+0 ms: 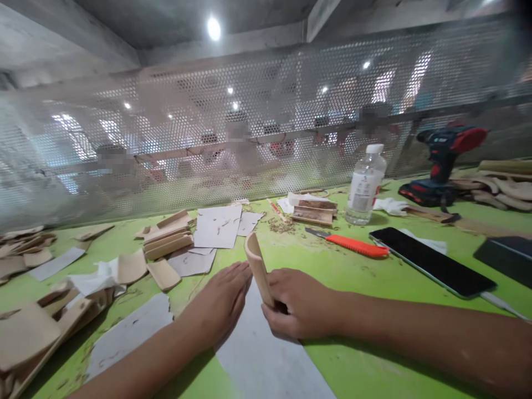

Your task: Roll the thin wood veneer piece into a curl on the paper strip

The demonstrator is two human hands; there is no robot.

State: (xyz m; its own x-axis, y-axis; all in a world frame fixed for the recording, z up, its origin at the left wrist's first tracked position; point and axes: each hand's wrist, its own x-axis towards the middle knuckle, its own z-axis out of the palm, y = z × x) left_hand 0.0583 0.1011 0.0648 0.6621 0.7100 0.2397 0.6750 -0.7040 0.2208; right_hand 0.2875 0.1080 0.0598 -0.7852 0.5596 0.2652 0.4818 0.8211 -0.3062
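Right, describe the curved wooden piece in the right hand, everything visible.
The curved wooden piece is a pale tan, trough-shaped strip, like split bamboo, smooth, with a rounded upper end. It stands on edge, tilted away, on a grey sheet over the green table. The right hand grips its lower end; the left hand lies flat beside it.

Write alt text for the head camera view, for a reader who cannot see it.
A person's right hand grips a curved wooden piece upright on a grey sheet, while the left hand lies flat beside it on a green table. More wood pieces, an orange knife, a bottle, a phone and a drill lie around.
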